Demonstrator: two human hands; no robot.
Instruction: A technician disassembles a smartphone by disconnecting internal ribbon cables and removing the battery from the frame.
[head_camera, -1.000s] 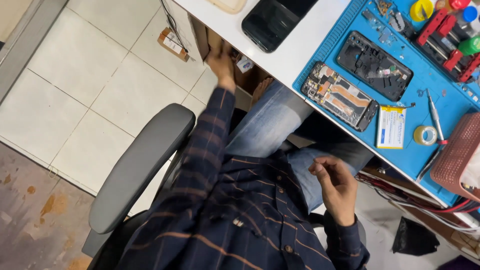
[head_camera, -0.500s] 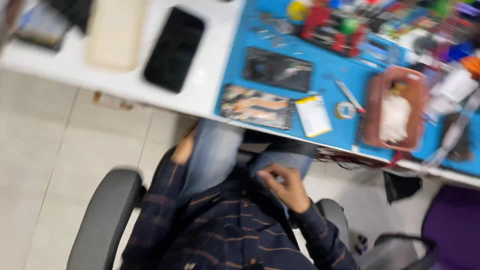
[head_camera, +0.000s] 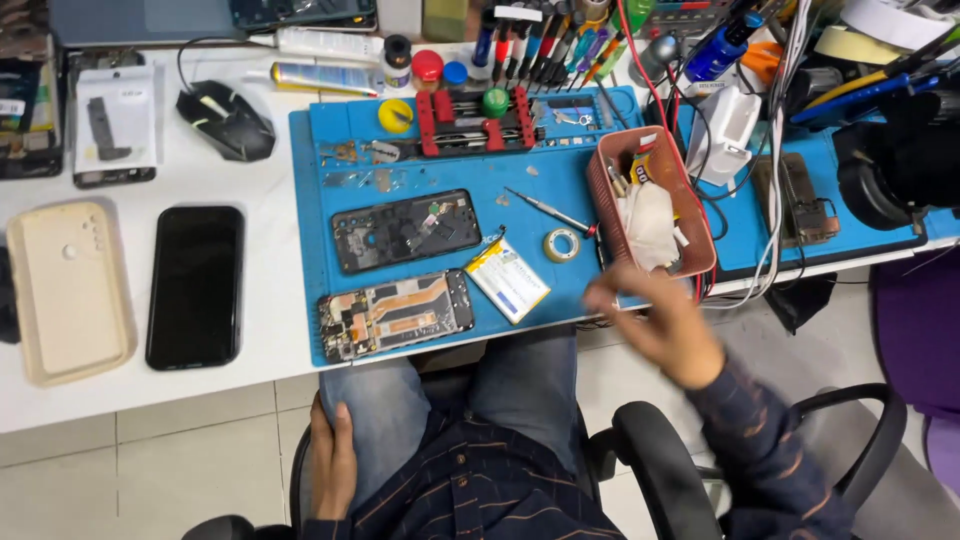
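Hands apart at a phone-repair surface (head_camera: 250, 385).
Right hand (head_camera: 655, 325), blurred, fingers loosely curled and empty, nears red basket (head_camera: 690, 215); left hand (head_camera: 333, 460) rests flat on thigh.

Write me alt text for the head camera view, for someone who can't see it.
Seen from above, a seated person's right hand, blurred, reaches toward a blue mat holding two opened phones, a battery, a tape roll and a red basket. The left hand rests on their thigh.

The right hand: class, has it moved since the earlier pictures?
Yes. The right hand has risen from the lap to the blue mat's front edge, beside the red basket.
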